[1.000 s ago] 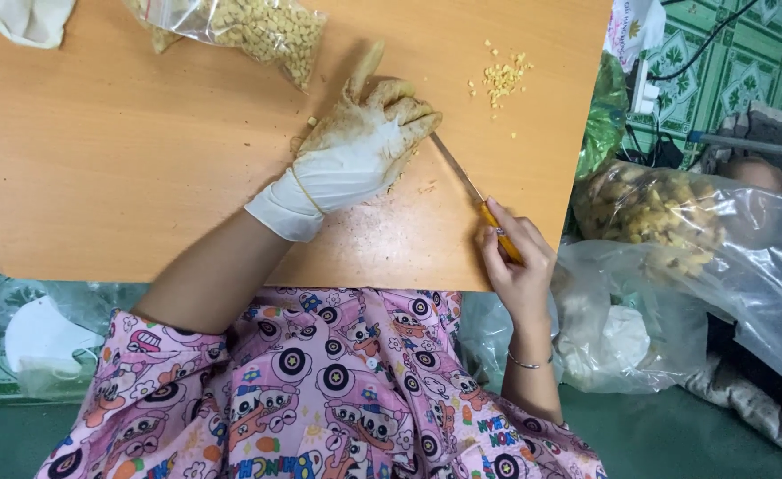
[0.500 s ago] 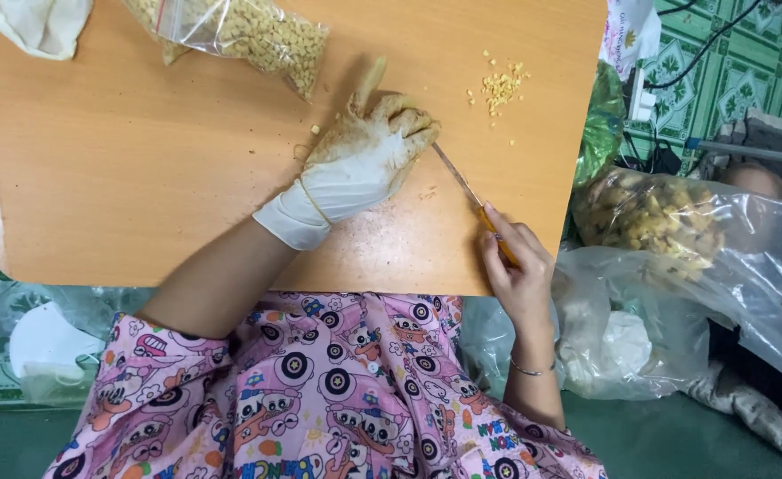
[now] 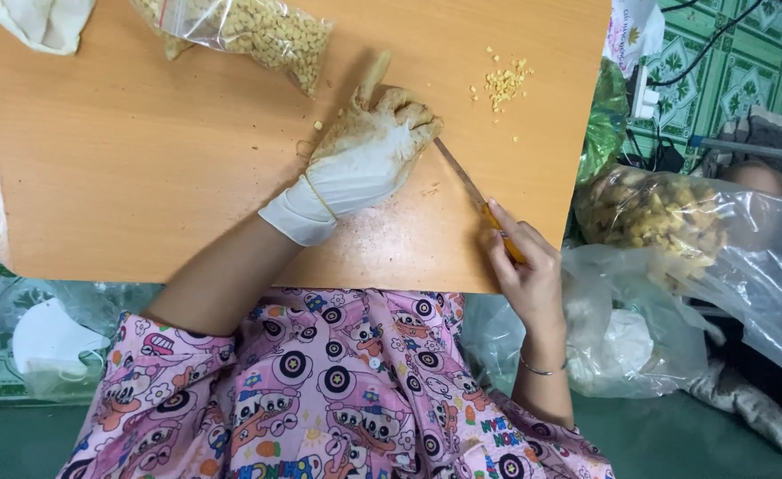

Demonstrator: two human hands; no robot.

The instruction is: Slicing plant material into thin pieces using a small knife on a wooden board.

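Head view: gloved left hand (image 3: pixel 369 155) clamped over mostly hidden root (image 3: pixel 374 74), right hand (image 3: pixel 522 266) gripping half-covered knife (image 3: pixel 475 197).

A clear bag of yellow pieces (image 3: pixel 258 31) lies top left; chopped bits (image 3: pixel 504 82) (a small heap) sit apart.

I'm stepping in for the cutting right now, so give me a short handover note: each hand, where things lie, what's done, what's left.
Left hand: gloved, pressing a pale root piece onto the wooden board.
Right hand: bare, grip shut on the orange-handled knife, blade tip under the gloved fingers.
Done: a small pile of chopped bits on the board; a clear bag of cut pieces at the top edge.
Left: the piece under the glove, and seemingly the bag of whole roots beside the board.
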